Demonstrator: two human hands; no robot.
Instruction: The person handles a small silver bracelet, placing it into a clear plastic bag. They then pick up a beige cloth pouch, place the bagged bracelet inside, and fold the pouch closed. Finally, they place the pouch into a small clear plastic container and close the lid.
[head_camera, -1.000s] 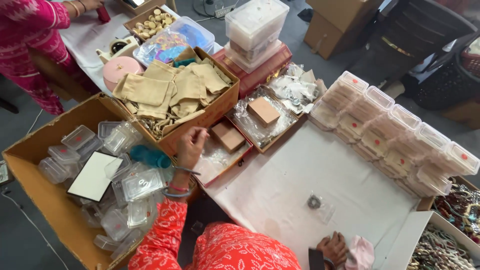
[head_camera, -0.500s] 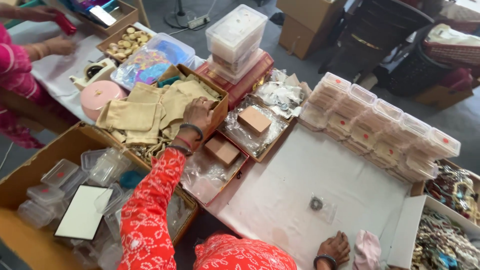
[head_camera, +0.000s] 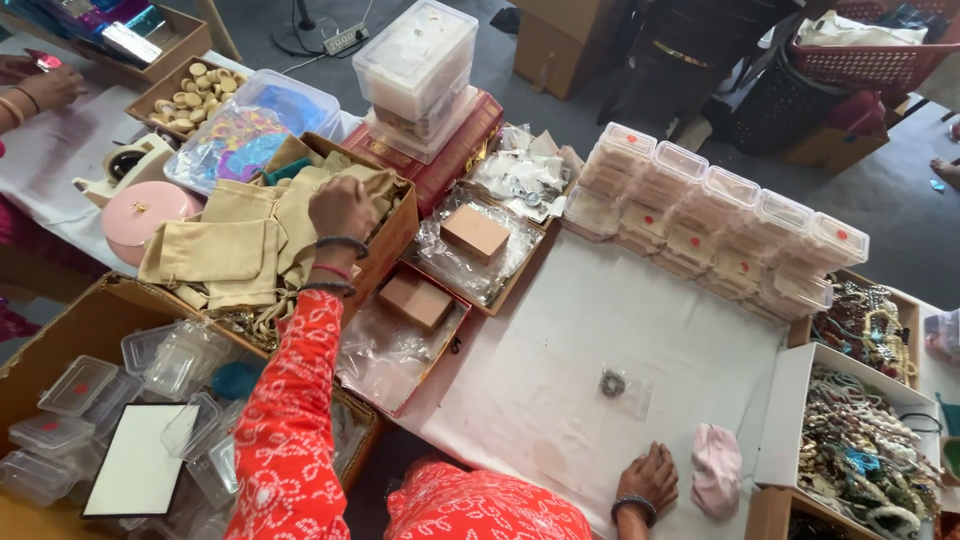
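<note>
My left hand is stretched out over the pouch box, knuckles up, fingers curled down into the heap of tan cloth pouches. It looks closed on a pouch near the top of the heap, but the fingertips are hidden, so I cannot tell whether it has a real hold or only presses on the cloth. My right hand lies well away from the box, flat on the white table cover, fingers loose, holding nothing.

Handling, as I judge it: the pouches are light, limp fabric. They will fold and drag their neighbours along. Not fragile, not slippery. Best pinched at a free edge or the drawstring mouth, one layer only.

Counts:
- Pouches: heaped and overlapping, perhaps a dozen; no exact count possible.
- Small brown boxes: two, both just beyond the pouch box on clear wrapping, one nearer me, one farther.
- Lidded clear tubs with red dots: five stacks in a row, far side of the table cover from the pouch box.
- Pink cloth: one, beside my right hand.
- Small clear packet with a dark ring: one, mid-cover.
- Empty clear containers: many, in the carton on the near side of the pouch box.
</note>
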